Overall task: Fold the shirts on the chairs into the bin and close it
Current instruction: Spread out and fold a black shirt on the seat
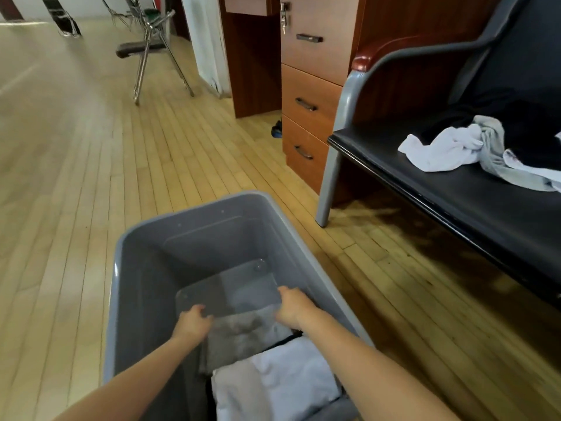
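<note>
- Both hands — left hand (191, 322), right hand (293, 302) — reach into the grey bin (127, 299), fingers curled on a folded grey shirt (239, 332) beside a folded white shirt (282, 378).
- Left, I judge: crumpled shirts (449, 147) on the bench (455, 208) — then the lid, unseen.

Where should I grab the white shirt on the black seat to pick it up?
Probably grab the white shirt at its bunched-up middle, coming from above and the seat's front edge. It lies crumpled there with a grey shirt tangled against its right side, so pinching the raised folds on the left should lift it free. Both hands are in the bin now.
</note>
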